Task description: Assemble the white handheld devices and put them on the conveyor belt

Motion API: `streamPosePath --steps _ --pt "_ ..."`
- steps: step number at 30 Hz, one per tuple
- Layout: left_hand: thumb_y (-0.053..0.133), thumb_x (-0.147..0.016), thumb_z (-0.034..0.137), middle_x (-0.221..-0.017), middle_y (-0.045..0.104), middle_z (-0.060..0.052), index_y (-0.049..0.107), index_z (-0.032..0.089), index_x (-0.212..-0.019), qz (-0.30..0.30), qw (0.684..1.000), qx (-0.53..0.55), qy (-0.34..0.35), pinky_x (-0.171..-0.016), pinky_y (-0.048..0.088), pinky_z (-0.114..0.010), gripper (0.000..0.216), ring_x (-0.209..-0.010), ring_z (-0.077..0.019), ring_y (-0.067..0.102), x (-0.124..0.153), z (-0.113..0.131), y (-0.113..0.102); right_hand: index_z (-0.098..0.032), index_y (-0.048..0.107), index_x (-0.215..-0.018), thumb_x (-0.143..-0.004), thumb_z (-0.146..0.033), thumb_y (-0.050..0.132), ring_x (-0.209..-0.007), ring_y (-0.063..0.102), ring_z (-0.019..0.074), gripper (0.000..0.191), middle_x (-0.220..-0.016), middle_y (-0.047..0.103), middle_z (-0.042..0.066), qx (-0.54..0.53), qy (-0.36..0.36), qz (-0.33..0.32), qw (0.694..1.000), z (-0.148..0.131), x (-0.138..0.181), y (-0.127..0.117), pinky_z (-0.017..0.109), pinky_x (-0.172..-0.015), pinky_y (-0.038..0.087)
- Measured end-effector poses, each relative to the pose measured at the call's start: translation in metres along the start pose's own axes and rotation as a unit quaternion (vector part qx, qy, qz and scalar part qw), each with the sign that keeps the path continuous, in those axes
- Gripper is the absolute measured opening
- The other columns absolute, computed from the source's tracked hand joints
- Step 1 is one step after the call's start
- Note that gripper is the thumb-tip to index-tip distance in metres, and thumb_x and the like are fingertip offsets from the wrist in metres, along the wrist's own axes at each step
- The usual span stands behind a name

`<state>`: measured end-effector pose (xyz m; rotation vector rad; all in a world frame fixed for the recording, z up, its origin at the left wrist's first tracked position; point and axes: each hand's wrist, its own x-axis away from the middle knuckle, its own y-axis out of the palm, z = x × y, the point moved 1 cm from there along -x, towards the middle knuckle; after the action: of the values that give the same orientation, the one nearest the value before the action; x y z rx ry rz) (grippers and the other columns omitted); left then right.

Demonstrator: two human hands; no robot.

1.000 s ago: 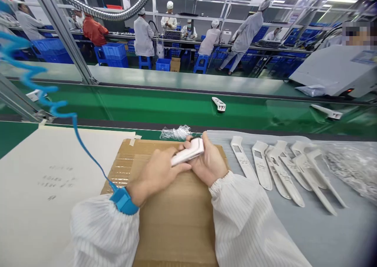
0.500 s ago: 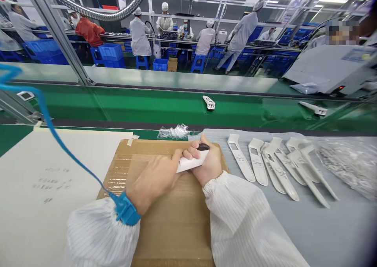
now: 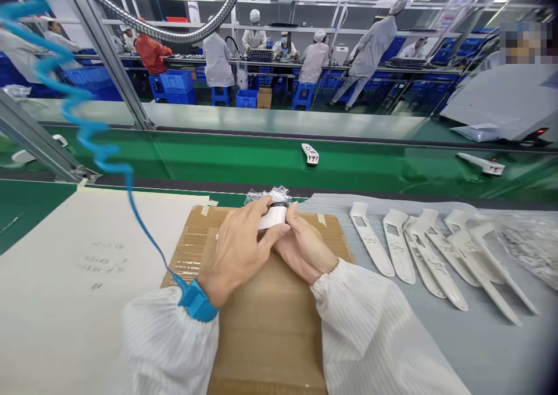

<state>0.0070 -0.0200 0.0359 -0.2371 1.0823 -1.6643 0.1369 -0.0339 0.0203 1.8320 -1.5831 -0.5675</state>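
A white plastic handheld device with a black end is held between both hands above a brown cardboard sheet. My left hand wraps over its left side, the thumb across the near side. From the right, my right hand grips it with the thumb near the black end; its other fingers are partly hidden underneath. Most of the device's body is covered by the hands. A blue wrist strap with a coiled cord is on my left wrist.
Several white plastic shells lie on the grey mat at right, beside a clear bag of small parts. Crumpled clear plastic lies behind the cardboard. A green conveyor belt carries similar white devices. Co-workers sit and stand beyond.
The device has turned more upright, and its black end has shifted left. My left hand now covers its left side, and my right fingers have opened out from around it. The view has shifted slightly.
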Motion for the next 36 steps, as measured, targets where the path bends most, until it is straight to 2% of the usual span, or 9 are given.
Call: streamPosePath --steps 7,11,15,17,20,24,30,33,36 --pt "0.04 -0.101 0.041 -0.126 0.064 -0.009 0.052 0.019 -0.132 0.032 0.997 -0.033 0.069 -0.09 0.049 -0.038 0.039 -0.111 -0.0258 0.062 0.0 0.007 0.013 -0.02 0.067 -0.09 -0.088 -0.05 0.065 -0.115 0.06 0.0255 0.03 -0.102 0.071 0.008 -0.011 -0.022 0.062 0.998 0.006 0.0 0.003 0.043 -0.101 0.05" --pt "0.055 -0.092 0.053 -0.114 0.07 -0.004 0.056 0.029 -0.129 -0.089 0.995 -0.023 -0.033 -0.078 0.05 -0.034 0.044 -0.1 -0.0256 0.066 -0.012 -0.012 -0.003 -0.018 0.066 -0.093 -0.086 -0.054 0.065 -0.102 0.065 0.0231 0.036 -0.104 0.07 0.009 0.046 -0.046 0.124 0.99 0.003 -0.005 -0.01 0.04 -0.093 0.054" --pt "0.066 -0.08 0.061 -0.078 0.072 -0.005 0.067 0.019 -0.108 -0.215 0.961 0.031 -0.17 -0.055 0.046 -0.028 0.051 -0.064 -0.0209 0.065 -0.047 -0.045 -0.037 -0.02 0.065 -0.101 -0.084 -0.051 0.069 -0.088 0.066 0.0164 0.036 -0.111 0.069 0.007 0.136 -0.072 0.191 0.97 0.0 -0.009 -0.028 0.035 -0.086 0.056" --pt "0.068 -0.082 0.05 -0.074 0.07 -0.003 0.063 0.018 -0.115 -0.167 0.964 0.045 -0.205 -0.052 0.045 -0.027 0.046 -0.057 -0.0178 0.062 -0.074 -0.062 -0.052 -0.02 0.065 -0.101 -0.083 -0.05 0.069 -0.082 0.065 0.0132 0.035 -0.111 0.068 0.006 0.155 -0.073 0.198 0.965 -0.002 -0.01 -0.031 0.031 -0.08 0.057" --pt "0.063 -0.089 0.026 -0.085 0.071 -0.004 0.052 0.018 -0.13 -0.053 0.972 0.003 -0.228 -0.067 0.051 -0.03 0.043 -0.072 -0.0173 0.066 -0.113 -0.084 -0.062 -0.02 0.064 -0.1 -0.081 -0.05 0.07 -0.077 0.063 0.0106 0.036 -0.11 0.068 0.005 0.179 -0.08 0.208 0.958 -0.004 -0.01 -0.03 0.027 -0.074 0.056" --pt "0.061 -0.092 0.023 -0.101 0.067 -0.007 0.059 0.012 -0.119 0.041 0.965 -0.058 -0.251 -0.088 0.051 -0.041 0.03 -0.094 -0.0205 0.064 -0.129 -0.102 -0.054 -0.02 0.064 -0.101 -0.078 -0.048 0.071 -0.077 0.063 0.0111 0.036 -0.108 0.069 0.005 0.205 -0.087 0.216 0.951 -0.006 -0.007 -0.028 0.028 -0.074 0.055" --pt "0.06 -0.088 0.017 -0.1 0.069 -0.009 0.062 0.013 -0.114 0.1 0.964 -0.058 -0.238 -0.092 0.048 -0.04 0.027 -0.094 -0.0229 0.064 -0.073 -0.09 -0.024 -0.02 0.061 -0.102 -0.076 -0.047 0.07 -0.08 0.066 0.0161 0.039 -0.102 0.07 0.007 0.302 -0.123 0.235 0.916 -0.019 -0.019 -0.043 0.032 -0.072 0.055" --pt "0.057 -0.088 0.017 -0.112 0.067 -0.011 0.061 0.014 -0.112 0.143 0.969 -0.036 -0.2 -0.093 0.047 -0.039 0.024 -0.102 -0.0248 0.063 -0.041 -0.076 -0.008 -0.019 0.06 -0.102 -0.079 -0.042 0.064 -0.081 0.066 0.0179 0.033 -0.098 0.07 0.007 0.439 -0.158 0.254 0.847 -0.042 -0.053 -0.057 0.034 -0.074 0.055" --pt "0.055 -0.087 0.014 -0.113 0.066 -0.01 0.061 0.016 -0.107 0.165 0.974 -0.016 -0.157 -0.092 0.047 -0.042 0.022 -0.105 -0.0271 0.061 -0.025 -0.066 0.003 -0.02 0.059 -0.1 -0.08 -0.031 0.06 -0.09 0.065 0.0198 0.023 -0.104 0.07 0.008 0.546 -0.175 0.292 0.766 -0.07 -0.103 -0.071 0.039 -0.092 0.05"
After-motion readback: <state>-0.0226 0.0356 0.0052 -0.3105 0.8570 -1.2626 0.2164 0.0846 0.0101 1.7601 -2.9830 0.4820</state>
